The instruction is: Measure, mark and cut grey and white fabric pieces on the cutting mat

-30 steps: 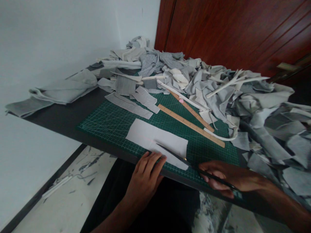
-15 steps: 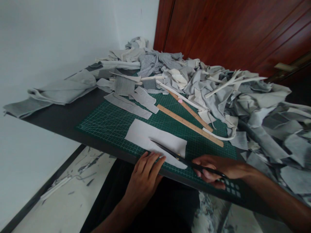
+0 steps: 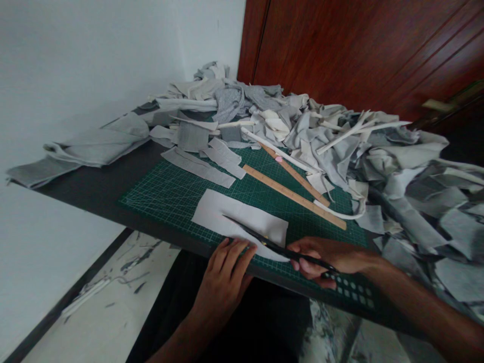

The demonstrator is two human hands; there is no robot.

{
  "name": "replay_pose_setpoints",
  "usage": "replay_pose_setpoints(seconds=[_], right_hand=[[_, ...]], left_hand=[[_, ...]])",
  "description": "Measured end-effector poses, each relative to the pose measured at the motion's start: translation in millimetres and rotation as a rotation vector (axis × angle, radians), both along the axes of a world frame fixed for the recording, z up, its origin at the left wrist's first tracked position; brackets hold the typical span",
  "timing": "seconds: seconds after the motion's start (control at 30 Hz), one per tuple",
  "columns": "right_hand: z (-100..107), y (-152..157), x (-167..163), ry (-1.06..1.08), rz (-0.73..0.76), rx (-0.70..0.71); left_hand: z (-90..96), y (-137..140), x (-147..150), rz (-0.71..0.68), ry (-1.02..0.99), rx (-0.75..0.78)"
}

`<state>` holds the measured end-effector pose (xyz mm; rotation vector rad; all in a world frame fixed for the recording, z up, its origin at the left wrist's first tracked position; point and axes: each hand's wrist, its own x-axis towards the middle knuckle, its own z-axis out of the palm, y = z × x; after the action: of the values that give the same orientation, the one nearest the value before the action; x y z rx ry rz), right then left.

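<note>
A white piece of fabric [image 3: 212,206] lies flat on a green cutting mat [image 3: 151,194] near the table's front edge. My right hand [image 3: 317,257] is closed around the handles of black scissors [image 3: 278,248]. Their blades reach leftward along the fabric, and a slim lower strip shows below them, parted from the upper part at the right. My left hand [image 3: 229,267] rests at the table edge, its fingers stretched out over the near edge of the fabric. The left thumb is mostly hidden.
Two wooden rulers [image 3: 295,196] lie on the mat beyond the fabric. Grey cut pieces [image 3: 200,166] lie at the mat's far left. A large heap of scraps [image 3: 340,136] fills the table's back and right side. Scraps also litter the floor [image 3: 113,312].
My right hand and the scissors have moved left, and the blade tips sit farther along the fabric. My left hand has stayed in place.
</note>
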<state>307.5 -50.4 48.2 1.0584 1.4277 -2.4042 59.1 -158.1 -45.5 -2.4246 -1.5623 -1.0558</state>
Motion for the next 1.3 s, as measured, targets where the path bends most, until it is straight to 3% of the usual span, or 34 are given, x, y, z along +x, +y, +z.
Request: replay_pose_setpoints(seconds=[0.37, 0.63, 1.3], right_hand=[[-7.5, 0.1, 6.4, 0.043, 0.0, -0.034], [-8.6, 3.1, 8.4, 0.006, 0.007, -0.033], [-4.8, 14.6, 10.0, 0.0, 0.051, 0.039]], left_hand=[[3.9, -4.6, -3.5, -0.023, -0.001, -0.062], [-2.0, -10.4, -23.8, 0.143, -0.012, -0.115], [-6.9, -7.2, -25.8, 0.124, -0.012, -0.117]])
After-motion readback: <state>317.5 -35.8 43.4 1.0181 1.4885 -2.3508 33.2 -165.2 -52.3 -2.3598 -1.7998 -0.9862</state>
